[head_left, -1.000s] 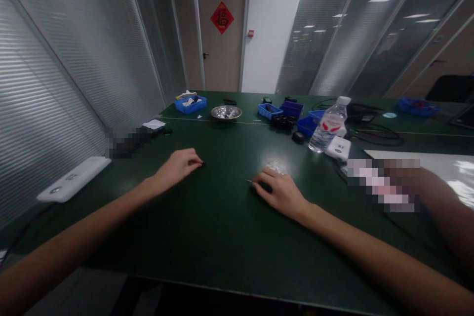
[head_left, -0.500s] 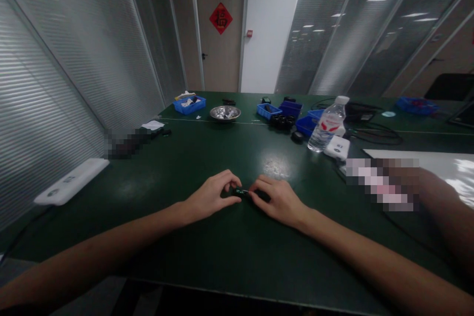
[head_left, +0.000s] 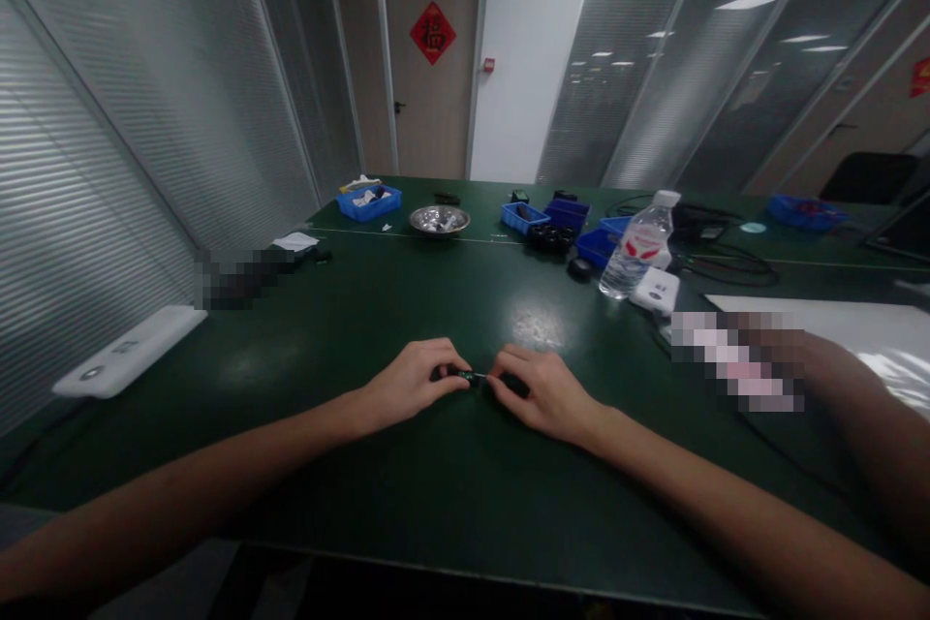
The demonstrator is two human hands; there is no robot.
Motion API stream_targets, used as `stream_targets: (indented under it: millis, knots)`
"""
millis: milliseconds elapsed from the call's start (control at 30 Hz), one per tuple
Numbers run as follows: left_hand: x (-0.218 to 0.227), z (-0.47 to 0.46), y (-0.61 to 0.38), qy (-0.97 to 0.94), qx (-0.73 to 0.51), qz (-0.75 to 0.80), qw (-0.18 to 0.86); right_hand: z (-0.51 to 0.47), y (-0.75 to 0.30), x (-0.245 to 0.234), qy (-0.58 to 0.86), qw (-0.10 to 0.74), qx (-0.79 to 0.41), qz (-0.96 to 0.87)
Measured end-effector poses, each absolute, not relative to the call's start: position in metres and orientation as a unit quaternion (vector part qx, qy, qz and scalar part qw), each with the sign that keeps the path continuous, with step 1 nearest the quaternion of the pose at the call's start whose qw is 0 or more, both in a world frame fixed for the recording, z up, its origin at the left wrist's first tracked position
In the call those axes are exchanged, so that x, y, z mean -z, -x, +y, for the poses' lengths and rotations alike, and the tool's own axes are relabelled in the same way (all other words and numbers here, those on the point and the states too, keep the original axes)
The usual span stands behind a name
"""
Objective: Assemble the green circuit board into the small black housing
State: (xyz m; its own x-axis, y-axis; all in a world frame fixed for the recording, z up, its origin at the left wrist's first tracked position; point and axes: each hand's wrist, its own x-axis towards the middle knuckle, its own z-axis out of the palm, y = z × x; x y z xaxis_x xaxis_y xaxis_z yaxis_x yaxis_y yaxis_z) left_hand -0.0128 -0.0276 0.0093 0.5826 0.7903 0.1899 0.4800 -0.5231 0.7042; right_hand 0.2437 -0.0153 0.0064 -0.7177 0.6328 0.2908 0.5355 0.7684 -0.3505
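My left hand (head_left: pixel 418 376) pinches a small dark piece with green on it (head_left: pixel 469 376), which looks like a small circuit board, between thumb and fingertips. My right hand (head_left: pixel 542 392) is closed in a pinch at the piece's right end. A thin light-coloured sliver (head_left: pixel 481 376) shows between the board and my right fingertips; its kind is too small to make out. Both hands are low over the dark green table (head_left: pixel 349 504), near its front edge.
A metal bowl (head_left: pixel 440 222), a blue tray (head_left: pixel 369 203) and several blue bins (head_left: pixel 524 218) stand farther back. To the right are a water bottle (head_left: pixel 639 247), a white device (head_left: pixel 655 291) and another person's arm (head_left: pixel 864 407). A long white device (head_left: pixel 131 351) lies left.
My left thumb and fingers have closed in on the small board, which they held more loosely before. My right hand has barely moved. The view has shifted slightly to the right.
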Motion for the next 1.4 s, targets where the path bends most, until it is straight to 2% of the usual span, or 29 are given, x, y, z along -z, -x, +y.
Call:
stream_targets:
  millis: [600,867,1067,1167,1400]
  knots:
    - [-0.01,-0.029,0.011,-0.833,-0.255,0.385,0.304,-0.015,-0.248,-0.009,0.313,0.192,-0.133,-0.921]
    - [-0.013,-0.03,0.01,-0.83,-0.265,0.383,0.306,-0.016,-0.249,-0.01,0.308,0.231,-0.174,-0.906]
    - [-0.011,-0.035,0.011,-0.852,-0.271,0.357,0.273,-0.02,-0.248,-0.009,0.303,0.19,-0.128,-0.925]
    - [-0.01,-0.037,0.011,-0.857,-0.288,0.345,0.254,-0.022,-0.247,-0.009,0.301,0.21,-0.15,-0.918]
    - [-0.012,-0.037,0.008,-0.821,-0.326,0.347,0.315,-0.022,-0.245,-0.009,0.293,0.261,-0.204,-0.897]
